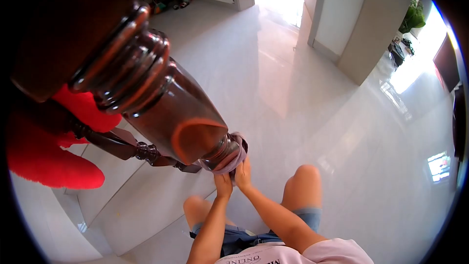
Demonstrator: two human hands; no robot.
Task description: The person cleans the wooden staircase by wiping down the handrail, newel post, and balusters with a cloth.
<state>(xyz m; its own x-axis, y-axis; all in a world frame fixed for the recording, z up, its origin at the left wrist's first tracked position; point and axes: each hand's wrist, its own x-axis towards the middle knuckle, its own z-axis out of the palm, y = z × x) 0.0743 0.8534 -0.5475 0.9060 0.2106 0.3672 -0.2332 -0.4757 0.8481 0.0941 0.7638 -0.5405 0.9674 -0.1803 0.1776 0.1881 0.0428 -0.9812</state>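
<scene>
A dark, glossy turned wooden newel post (190,112) rises close to the camera and fills the upper left. Around its narrow lower part is looped a mauve cloth (225,167). My left hand (223,185) is at the near side of the post, closed on the cloth, its fingertips hidden behind the wood. Beside it, my right hand (243,173) presses the cloth at the post's right side, fingers closed on it and partly hidden.
Left of the post are a thinner dark baluster (141,151), fluffy red fabric (73,168) and pale stair steps (122,188). Shiny grey floor tiles (293,98) stretch ahead. A wall corner (373,24) stands at the upper right, with a green plant (414,15) beyond.
</scene>
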